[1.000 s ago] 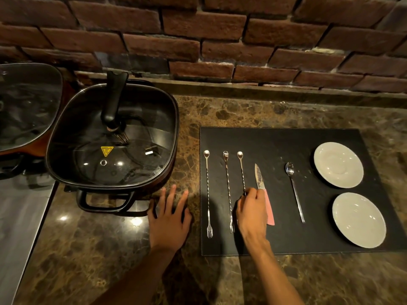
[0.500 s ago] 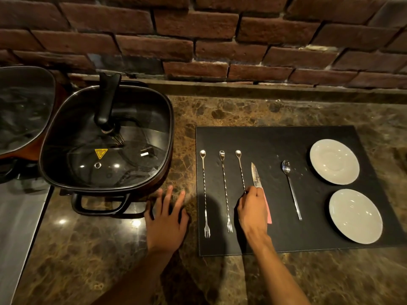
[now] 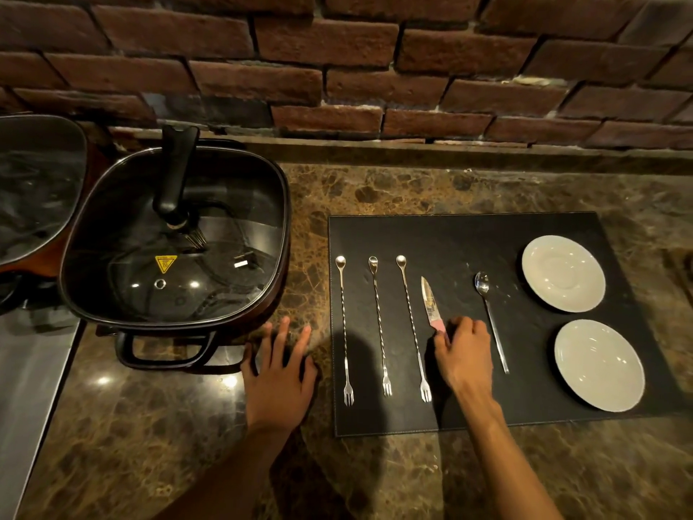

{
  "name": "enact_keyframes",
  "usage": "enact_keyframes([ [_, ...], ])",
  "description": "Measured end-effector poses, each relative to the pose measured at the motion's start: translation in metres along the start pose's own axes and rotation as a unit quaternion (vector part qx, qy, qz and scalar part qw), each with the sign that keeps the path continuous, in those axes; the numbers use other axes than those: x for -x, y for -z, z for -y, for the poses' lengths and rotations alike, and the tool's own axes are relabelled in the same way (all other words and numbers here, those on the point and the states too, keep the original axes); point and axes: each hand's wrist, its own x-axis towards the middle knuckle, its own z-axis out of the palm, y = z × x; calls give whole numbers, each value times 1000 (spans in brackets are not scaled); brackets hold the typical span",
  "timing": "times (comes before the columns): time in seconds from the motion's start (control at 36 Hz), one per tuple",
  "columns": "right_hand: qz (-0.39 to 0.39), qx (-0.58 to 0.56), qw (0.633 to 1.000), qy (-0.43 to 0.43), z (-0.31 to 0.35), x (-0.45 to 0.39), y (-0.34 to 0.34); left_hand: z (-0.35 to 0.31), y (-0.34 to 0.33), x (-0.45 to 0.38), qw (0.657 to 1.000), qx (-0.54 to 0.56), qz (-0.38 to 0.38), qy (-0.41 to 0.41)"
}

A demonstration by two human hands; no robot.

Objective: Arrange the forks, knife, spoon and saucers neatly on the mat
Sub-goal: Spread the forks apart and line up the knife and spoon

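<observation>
Right hand (image 3: 465, 354) sits on the black mat (image 3: 468, 234), fingers curled loosely over the pink handle of the knife (image 3: 431, 305); can't tell if it's really pinching it or just touching; blade points away. Left hand (image 3: 279, 373) lies flat on the marble counter (image 3: 150, 425), fingers spread, holding nothing. Three long forks (image 3: 378, 324) lie in a row left of the knife; spoon (image 3: 489, 317) just right of the hand; two white saucers (image 3: 562, 272) at the mat's right side.

Yellow triangle warning sticker (image 3: 165, 264) on glass pot lid (image 3: 176, 234); txt unreadable.
</observation>
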Motion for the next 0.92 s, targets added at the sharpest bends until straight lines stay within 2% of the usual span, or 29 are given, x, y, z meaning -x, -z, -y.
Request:
enact_keyframes([
  [0.11,29,-9,1000,0,-9,-6,1,-1,2,0,1000,-9,7,3],
  [0.47,38,-31,999,-5,-34,-23,10,-4,6,0,1000,-16,11,7],
  [0.92,16,-98,995,18,-33,-8,-5,-5,8,0,1000,-22,5,6],
])
